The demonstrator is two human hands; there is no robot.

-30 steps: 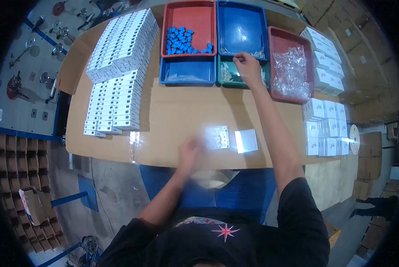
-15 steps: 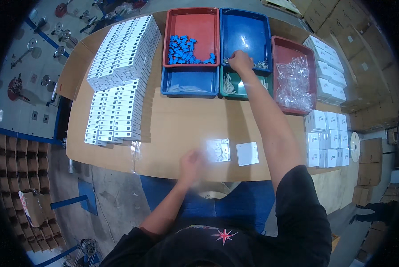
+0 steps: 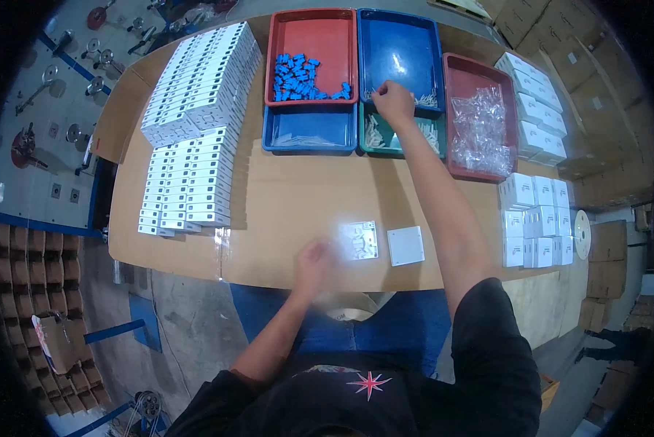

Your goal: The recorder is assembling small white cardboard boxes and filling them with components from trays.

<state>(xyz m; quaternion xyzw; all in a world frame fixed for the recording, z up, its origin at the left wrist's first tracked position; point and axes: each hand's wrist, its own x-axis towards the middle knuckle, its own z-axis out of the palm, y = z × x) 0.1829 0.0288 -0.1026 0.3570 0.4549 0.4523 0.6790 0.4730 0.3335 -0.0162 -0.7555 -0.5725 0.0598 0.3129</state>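
Observation:
My right hand (image 3: pixel 395 102) reaches to the near end of the upper blue tray (image 3: pixel 401 47). Its fingers are pinched together by small pale parts (image 3: pixel 427 99); whatever is between them is too small to tell. Close to the table's front edge, my left hand (image 3: pixel 314 266) is curled closed, its fingertips lost in a hazy glare, so anything held there is hidden. Just right of it lies a clear, shiny square piece (image 3: pixel 359 241) on the cardboard tabletop. Beside that piece, apart from it, is a flat white square plate (image 3: pixel 405 246).
Blue clips lie in a red tray (image 3: pixel 314 36); below it, a blue tray (image 3: pixel 268 130) holds clear strips. A green tray (image 3: pixel 392 148) has white parts, a dark red tray (image 3: pixel 452 73) clear bags. White boxes stand stacked at left (image 3: pixel 196 109) and right (image 3: pixel 534 218).
The view has shifted slightly. My right hand stays at the near end of the upper blue tray, and my left hand stays near the clear piece.

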